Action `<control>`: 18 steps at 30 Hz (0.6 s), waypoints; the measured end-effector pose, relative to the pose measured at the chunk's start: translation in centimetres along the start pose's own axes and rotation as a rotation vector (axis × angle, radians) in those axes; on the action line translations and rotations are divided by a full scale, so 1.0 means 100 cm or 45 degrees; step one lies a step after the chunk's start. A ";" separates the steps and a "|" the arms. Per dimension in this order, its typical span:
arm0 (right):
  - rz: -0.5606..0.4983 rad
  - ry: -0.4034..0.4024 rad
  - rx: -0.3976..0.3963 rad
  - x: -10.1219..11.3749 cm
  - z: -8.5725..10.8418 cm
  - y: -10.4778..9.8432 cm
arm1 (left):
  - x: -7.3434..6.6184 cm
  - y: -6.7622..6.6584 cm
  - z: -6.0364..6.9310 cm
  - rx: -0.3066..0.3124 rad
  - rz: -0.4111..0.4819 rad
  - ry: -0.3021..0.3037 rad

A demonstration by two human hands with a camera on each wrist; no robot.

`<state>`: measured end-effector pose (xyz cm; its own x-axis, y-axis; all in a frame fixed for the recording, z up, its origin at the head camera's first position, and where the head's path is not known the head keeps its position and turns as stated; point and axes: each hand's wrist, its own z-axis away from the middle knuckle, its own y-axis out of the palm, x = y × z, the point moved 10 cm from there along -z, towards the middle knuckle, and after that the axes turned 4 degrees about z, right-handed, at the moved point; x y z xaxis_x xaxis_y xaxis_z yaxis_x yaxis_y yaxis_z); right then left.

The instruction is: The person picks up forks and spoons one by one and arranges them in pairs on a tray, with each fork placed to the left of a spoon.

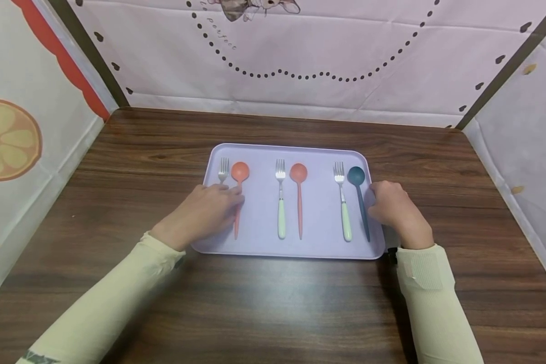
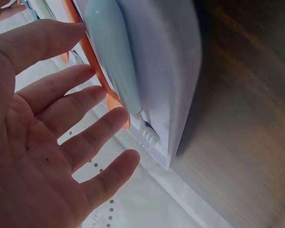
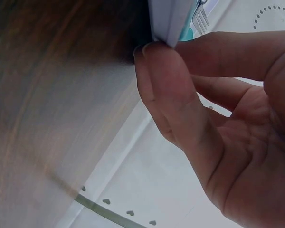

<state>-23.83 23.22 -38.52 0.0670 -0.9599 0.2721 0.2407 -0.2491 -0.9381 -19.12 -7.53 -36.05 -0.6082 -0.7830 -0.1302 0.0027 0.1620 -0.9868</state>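
A pale lilac tray [image 1: 259, 222] holds three forks and three spoons in pairs. My left hand [image 1: 200, 215] is over the tray's left end, hiding part of the left fork [image 1: 223, 169] and crossing the orange spoon [image 1: 239, 172]. In the left wrist view, its fingers are spread beside the fork's pale green handle [image 2: 114, 52], gripping nothing. My right hand [image 1: 396, 210] pinches the tray's right rim [image 3: 166, 21] between thumb and fingers. Nearest to it lies a dark teal spoon [image 1: 356, 175], then the right fork [image 1: 346, 222]. A middle fork [image 1: 281, 217] and coral spoon [image 1: 299, 173] lie between.
The tray rests on a dark wood-grain table [image 1: 273, 308]. Behind the table stands a pale printed cloth wall [image 1: 323, 45], with further cloth panels along the left [image 1: 63, 131] and right [image 1: 518, 146] sides.
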 end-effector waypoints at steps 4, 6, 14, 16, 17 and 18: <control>-0.001 -0.004 -0.002 -0.001 0.000 -0.001 | -0.001 -0.005 -0.001 -0.054 0.017 0.001; -0.001 -0.010 -0.006 -0.001 -0.001 -0.001 | 0.000 -0.010 -0.001 -0.098 0.026 -0.012; -0.001 -0.025 -0.014 0.000 -0.002 -0.002 | 0.001 -0.023 0.000 -0.192 0.184 -0.038; -0.007 -0.023 -0.018 0.000 -0.001 -0.002 | 0.002 -0.022 0.000 -0.185 0.205 -0.073; -0.006 -0.013 -0.021 0.000 0.000 -0.003 | 0.003 -0.022 0.000 -0.183 0.207 -0.097; 0.000 0.000 -0.026 -0.001 0.001 -0.003 | 0.004 -0.022 0.000 -0.176 0.209 -0.126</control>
<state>-23.85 23.38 -38.20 0.0667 -0.9600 0.2721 0.2210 -0.2517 -0.9422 -19.31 -8.18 -33.98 -0.5279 -0.7932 -0.3036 -0.0172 0.3674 -0.9299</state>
